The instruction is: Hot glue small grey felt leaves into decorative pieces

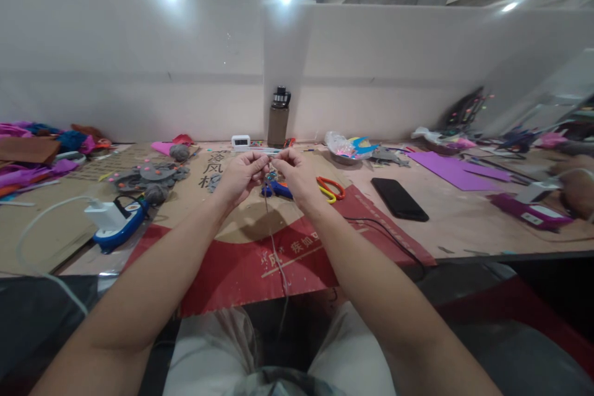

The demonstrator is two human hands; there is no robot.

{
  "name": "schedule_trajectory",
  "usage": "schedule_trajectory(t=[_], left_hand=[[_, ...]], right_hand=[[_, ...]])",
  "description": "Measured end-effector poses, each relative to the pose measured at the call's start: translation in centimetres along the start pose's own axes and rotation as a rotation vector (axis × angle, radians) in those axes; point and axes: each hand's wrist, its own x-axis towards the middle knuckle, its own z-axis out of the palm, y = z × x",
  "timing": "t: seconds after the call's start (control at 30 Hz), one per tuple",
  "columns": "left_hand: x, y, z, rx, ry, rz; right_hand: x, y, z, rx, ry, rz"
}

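Both my hands are raised over the middle of the table, fingertips pinched close together. My left hand [242, 174] and my right hand [297, 174] hold a thin grey thread [277, 253] between them; it hangs down toward my lap. Just behind my hands lie a blue tool [278, 189] and scissors [330, 188] with red and yellow handles. What sits at the very fingertips is too small to make out.
A red-and-brown cardboard sheet [241, 260] covers the table. A black phone [399, 198] lies to the right, a brown bottle [278, 117] and white timer [241, 142] at the back wall. Grey felt pieces [148, 176], a blue-white charger [114, 223], and purple sheets [450, 170] surround them.
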Motion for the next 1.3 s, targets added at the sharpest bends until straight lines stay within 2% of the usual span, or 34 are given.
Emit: schedule_trajectory(t=[0.2,0.27,0.33,0.47,0.53,0.6,0.67,0.77,0.97,1.1,1.23,1.3], left_hand=[[0.4,0.4,-0.6,-0.057,0.081,-0.010],[0.5,0.7,-0.9,-0.097,0.134,-0.015],[0.5,1.1,-1.3,-0.132,0.180,-0.022],[0.6,1.4,-1.9,-0.163,0.235,-0.027],[0.6,1.4,-1.9,-0.178,0.236,-0.023],[0.7,1.4,-2.0,-0.190,0.227,-0.016],[0.7,1.2,-2.1,-0.194,0.214,-0.011],[0.9,0.9,-2.4,-0.195,0.208,-0.010],[1.4,0.1,-3.2,-0.199,0.193,-0.003],[1.4,0.1,-3.3,-0.180,0.190,-0.003],[1.2,0.4,-3.2,-0.176,0.223,0.026],[1.2,0.5,-3.3,-0.176,0.240,0.049]], right_hand=[[0.9,0.3,-0.7,-0.100,0.014,-0.030],[1.5,0.5,-1.9,-0.250,0.047,-0.044],[1.8,0.8,-3.8,-0.503,0.060,-0.040],[1.1,1.7,-7.9,-1.173,-0.072,0.044],[0.2,2.2,-9.0,-1.463,-0.239,0.204],[-0.5,2.7,-9.3,-1.563,-0.316,0.319],[-0.9,3.1,-9.1,-1.582,-0.345,0.334],[-1.0,3.6,-8.6,-1.509,-0.325,0.310],[-0.4,4.1,-9.1,-1.003,-0.009,0.334],[-0.4,3.4,-8.0,-0.487,0.085,0.136],[-1.9,1.9,-4.6,-0.274,-0.012,0.097],[-3.1,1.3,-2.8,-0.016,-0.155,0.204]])
